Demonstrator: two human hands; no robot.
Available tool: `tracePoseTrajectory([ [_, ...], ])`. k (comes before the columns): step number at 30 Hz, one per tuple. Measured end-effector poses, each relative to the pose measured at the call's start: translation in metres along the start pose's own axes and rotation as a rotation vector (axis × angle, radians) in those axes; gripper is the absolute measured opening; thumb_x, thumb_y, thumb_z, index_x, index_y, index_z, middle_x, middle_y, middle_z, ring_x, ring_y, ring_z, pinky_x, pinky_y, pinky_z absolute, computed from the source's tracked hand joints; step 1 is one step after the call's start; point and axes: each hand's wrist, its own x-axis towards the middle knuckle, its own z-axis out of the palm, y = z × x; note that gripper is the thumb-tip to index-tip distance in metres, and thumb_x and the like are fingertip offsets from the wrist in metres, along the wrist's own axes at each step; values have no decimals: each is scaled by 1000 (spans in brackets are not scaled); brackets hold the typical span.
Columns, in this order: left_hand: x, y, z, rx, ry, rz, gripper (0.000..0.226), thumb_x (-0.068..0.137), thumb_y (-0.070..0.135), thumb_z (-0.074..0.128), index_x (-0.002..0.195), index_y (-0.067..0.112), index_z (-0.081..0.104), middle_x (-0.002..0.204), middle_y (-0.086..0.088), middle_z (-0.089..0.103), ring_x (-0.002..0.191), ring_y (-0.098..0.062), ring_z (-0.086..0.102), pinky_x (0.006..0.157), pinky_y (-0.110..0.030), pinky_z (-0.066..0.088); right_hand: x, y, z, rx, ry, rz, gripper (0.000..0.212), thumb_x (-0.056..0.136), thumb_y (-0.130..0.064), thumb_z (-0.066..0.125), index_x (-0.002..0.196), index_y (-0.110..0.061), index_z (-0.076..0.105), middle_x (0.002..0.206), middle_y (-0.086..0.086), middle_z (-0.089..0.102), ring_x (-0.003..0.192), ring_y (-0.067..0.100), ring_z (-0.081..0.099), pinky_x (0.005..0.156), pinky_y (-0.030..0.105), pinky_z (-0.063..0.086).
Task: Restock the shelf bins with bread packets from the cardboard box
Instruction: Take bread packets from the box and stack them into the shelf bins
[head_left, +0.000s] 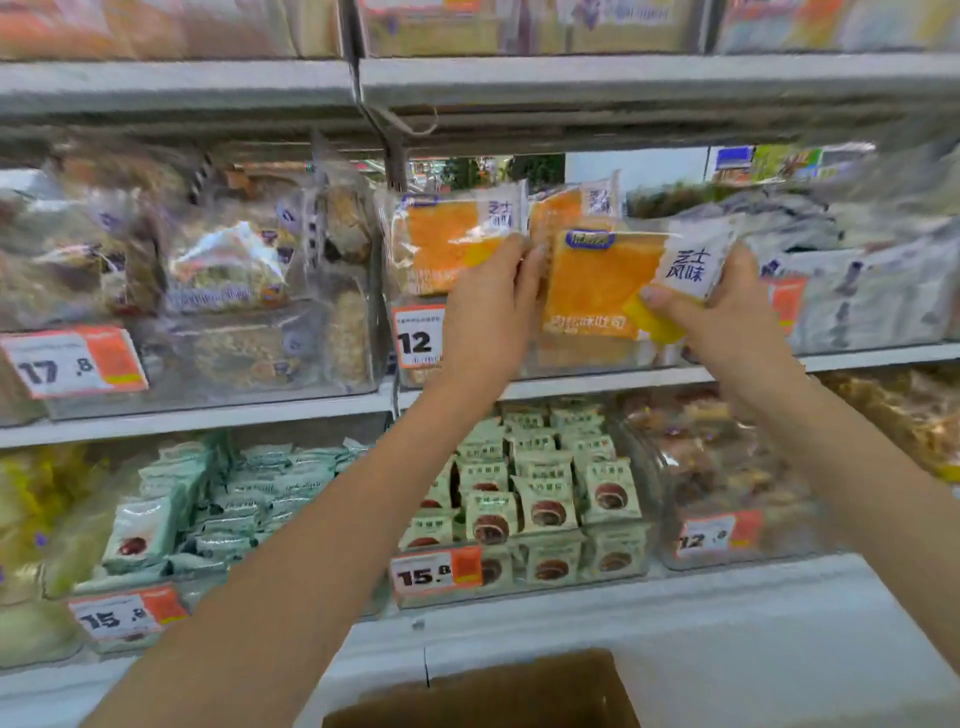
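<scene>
My right hand (727, 317) pinches an orange bread packet (597, 286) by its white right end, holding it in front of the clear shelf bin (587, 358) on the middle shelf. My left hand (493, 306) touches the left edge of that packet, fingers up against another orange bread packet (441, 244) standing in the bin. A third orange packet (571, 202) stands behind them. The cardboard box (488, 696) sits open at the bottom of the view, below my arms; its inside is dark.
A price tag reading 12 (418, 338) is fixed to the bin's front. Neighbouring bins hold clear-wrapped pastries (223, 270) at left and grey-white packets (857, 280) at right. The lower shelf carries green snack packs (540, 499). A metal shelf (623, 83) runs above.
</scene>
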Motion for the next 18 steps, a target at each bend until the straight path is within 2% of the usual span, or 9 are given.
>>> tracePoseTrajectory([
  [2,38,-4,9,105,-4,63,21,100,28,45,97,10,58,81,-4,68,72,-24,62,61,-41,48,41,-8,-6,-70,15,-73,48,85,-11,68,125,-14,41,105,-7,58,88,-1,58,72,11,49],
  [5,79,-18,24,334,-4,191,24,98,25,48,113,8,56,109,-10,66,102,-29,60,80,-41,50,97,-6,-12,-148,-3,-55,54,86,-12,67,132,-12,38,117,-1,55,103,12,54,80,19,46],
  [8,95,-44,40,575,6,363,29,93,18,51,117,3,59,125,-16,61,125,-31,51,105,-42,37,137,5,-6,-239,-96,39,55,86,-16,68,133,-14,39,126,1,55,112,18,54,90,29,46],
  [10,95,-58,48,667,-5,415,31,91,19,49,116,5,61,129,-15,59,127,-29,50,109,-42,30,152,10,4,-274,-164,63,56,85,-16,68,134,-14,40,127,3,57,114,20,55,94,35,46],
  [14,96,-62,49,663,37,449,35,91,23,43,115,7,63,127,-13,60,125,-29,51,109,-41,29,161,20,33,-260,-264,137,65,84,-20,69,137,-12,32,127,5,55,108,18,55,87,30,47],
  [18,92,-62,45,616,28,450,37,91,23,42,117,7,64,127,-13,61,123,-28,52,106,-38,27,156,36,51,-397,-188,136,78,83,-30,72,141,-12,22,137,7,48,121,27,50,96,37,44],
])
